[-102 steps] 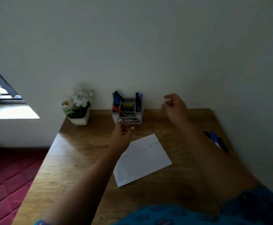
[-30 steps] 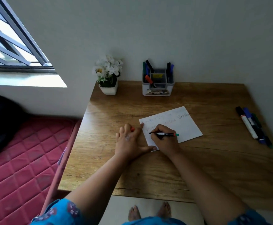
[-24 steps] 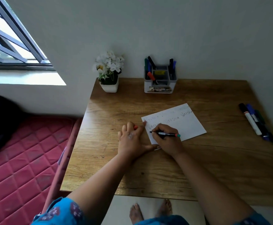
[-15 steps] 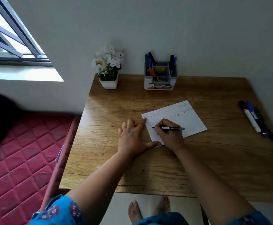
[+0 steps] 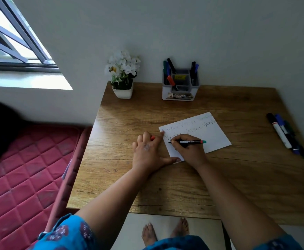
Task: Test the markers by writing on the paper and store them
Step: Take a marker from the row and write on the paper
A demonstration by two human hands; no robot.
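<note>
A white sheet of paper (image 5: 210,135) with handwritten words lies on the wooden table (image 5: 165,177). My right hand (image 5: 189,150) grips a black marker with a green end (image 5: 187,142), its tip on the paper's left part. My left hand (image 5: 148,152) lies flat at the paper's left edge, thumb on the corner, with a small orange cap (image 5: 153,138) showing between its fingers. Several markers (image 5: 285,135) lie at the table's right edge. A white and grey organiser (image 5: 181,92) at the back holds more markers.
A white pot of white flowers (image 5: 123,76) stands at the table's back left by the wall. A red quilted mattress (image 5: 21,177) lies left of the table below a window. My bare feet (image 5: 165,230) show under the front edge.
My right hand with the marker has shifted slightly along the paper while writing. My left hand has stayed pressed at the paper's edge. The camera view drifted a little.
</note>
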